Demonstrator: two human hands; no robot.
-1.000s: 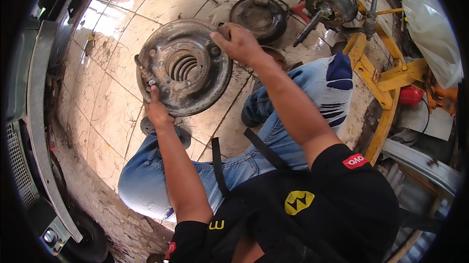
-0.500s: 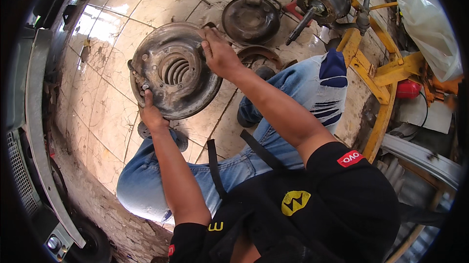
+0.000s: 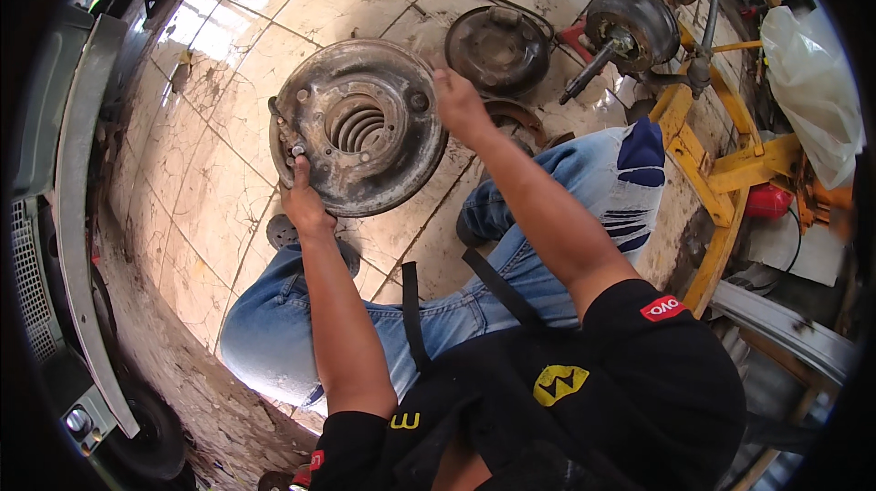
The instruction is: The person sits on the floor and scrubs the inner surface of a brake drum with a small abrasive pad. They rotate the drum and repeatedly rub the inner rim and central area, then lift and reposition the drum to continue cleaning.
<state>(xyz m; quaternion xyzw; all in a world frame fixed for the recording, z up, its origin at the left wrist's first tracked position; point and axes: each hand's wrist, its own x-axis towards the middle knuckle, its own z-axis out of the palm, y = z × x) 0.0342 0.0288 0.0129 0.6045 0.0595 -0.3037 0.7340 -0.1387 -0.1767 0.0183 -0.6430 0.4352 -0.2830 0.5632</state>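
A round, worn brake backing plate [image 3: 401,121] is held up above the tiled floor, tilted toward me. Through its centre hole several coils of a spring [image 3: 356,130] show; what the spring rests on is hidden. My left hand [image 3: 306,205] grips the plate's lower left rim, its thumb beside a small bolt [image 3: 298,151]. At the right rim, my right hand [image 3: 463,109] holds the plate, its fingertips partly out of sight behind the edge. Just beyond that hand, a second dark round plate [image 3: 497,51] lies on the floor.
Curved brake shoes [image 3: 516,115] lie beside my right knee. An axle hub with a protruding shaft [image 3: 631,30] stands at the far right near a yellow metal stand [image 3: 698,162]. A clear plastic bag [image 3: 812,89] hangs there. A grey metal bumper bar [image 3: 78,190] runs along the left.
The plate and both hands appear farther right in the picture, as does the whole scene. My right hand has slid outward and lower along the rim, uncovering a dark hole in the plate.
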